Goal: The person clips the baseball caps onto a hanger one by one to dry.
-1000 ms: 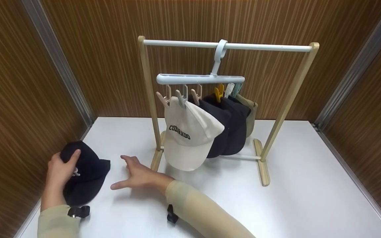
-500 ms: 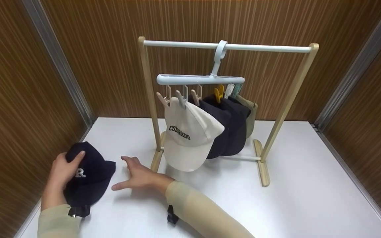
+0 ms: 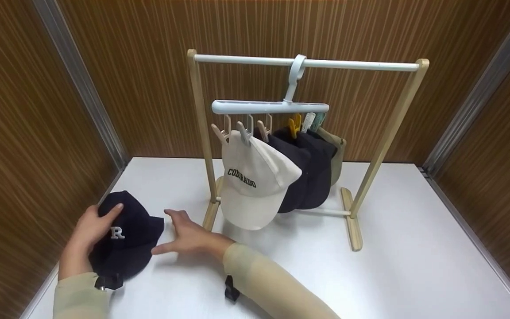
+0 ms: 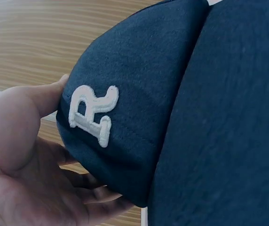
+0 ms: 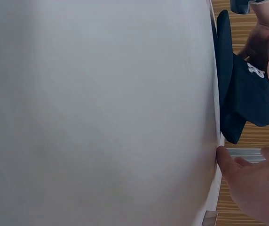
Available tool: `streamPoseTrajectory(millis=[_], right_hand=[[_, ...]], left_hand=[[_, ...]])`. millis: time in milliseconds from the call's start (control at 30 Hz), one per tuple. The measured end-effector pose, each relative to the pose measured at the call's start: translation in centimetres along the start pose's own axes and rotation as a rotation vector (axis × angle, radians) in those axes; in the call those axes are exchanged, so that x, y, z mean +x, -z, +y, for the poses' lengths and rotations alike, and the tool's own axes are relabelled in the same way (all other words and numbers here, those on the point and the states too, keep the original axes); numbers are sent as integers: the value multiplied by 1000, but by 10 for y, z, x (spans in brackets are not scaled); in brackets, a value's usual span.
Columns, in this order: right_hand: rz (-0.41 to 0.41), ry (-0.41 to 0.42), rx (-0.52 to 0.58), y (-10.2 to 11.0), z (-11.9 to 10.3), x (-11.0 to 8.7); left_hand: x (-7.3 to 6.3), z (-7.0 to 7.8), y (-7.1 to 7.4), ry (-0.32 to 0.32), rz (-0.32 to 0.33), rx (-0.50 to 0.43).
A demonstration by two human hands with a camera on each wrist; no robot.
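Observation:
A navy baseball cap (image 3: 137,235) with a white letter R is at the left of the white table in the head view. My left hand (image 3: 90,230) grips it by the crown, thumb on the front and fingers behind. In the left wrist view the left hand (image 4: 21,160) holds the cap (image 4: 139,70), whose brim covers the right side. My right hand (image 3: 186,235) holds nothing; its thumb and fingers are spread toward the cap's right side. Seen from the right wrist, this hand (image 5: 257,186) lies close to the cap (image 5: 249,96).
A wooden rack (image 3: 390,137) with a white rail (image 3: 361,65) stands behind. From it hangs a pale blue clip hanger (image 3: 255,107). Pegs on it hold a white cap (image 3: 255,177) lettered COLORADO, dark caps (image 3: 319,177) and a khaki cap (image 3: 338,155). Wood-patterned walls enclose the table.
My left hand has brought the navy cap rightward, closer to the right hand, and the letter R has come into full view. The right hand has barely moved.

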State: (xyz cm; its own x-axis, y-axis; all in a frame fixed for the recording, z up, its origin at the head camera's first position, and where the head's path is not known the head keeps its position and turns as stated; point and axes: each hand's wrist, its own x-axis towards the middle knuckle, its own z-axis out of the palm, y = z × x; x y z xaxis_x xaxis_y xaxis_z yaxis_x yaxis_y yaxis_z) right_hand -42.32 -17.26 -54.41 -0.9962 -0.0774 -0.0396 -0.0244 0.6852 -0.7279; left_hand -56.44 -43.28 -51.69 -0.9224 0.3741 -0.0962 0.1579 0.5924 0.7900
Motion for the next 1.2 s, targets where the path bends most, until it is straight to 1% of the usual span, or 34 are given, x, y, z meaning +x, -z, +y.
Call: streamPoseTrajectory(millis=[133, 400, 667, 933, 1067, 1200], right_hand=[[7, -3, 8, 0, 0, 0], [8, 1, -23, 1, -5, 1], [2, 3, -41, 2, -9, 5], [10, -19, -58, 0, -11, 9], [11, -8, -78, -1, -10, 11], [8, 6, -99, -1, -9, 11]], left_hand=[[0, 2, 0, 6, -21, 2], [-2, 5, 0, -38, -38, 69], [-7, 12, -1, -44, -82, 55], [-8, 17, -1, -59, -127, 87], [-8, 17, -1, -53, -161, 81], [-9, 17, -2, -39, -196, 53]])
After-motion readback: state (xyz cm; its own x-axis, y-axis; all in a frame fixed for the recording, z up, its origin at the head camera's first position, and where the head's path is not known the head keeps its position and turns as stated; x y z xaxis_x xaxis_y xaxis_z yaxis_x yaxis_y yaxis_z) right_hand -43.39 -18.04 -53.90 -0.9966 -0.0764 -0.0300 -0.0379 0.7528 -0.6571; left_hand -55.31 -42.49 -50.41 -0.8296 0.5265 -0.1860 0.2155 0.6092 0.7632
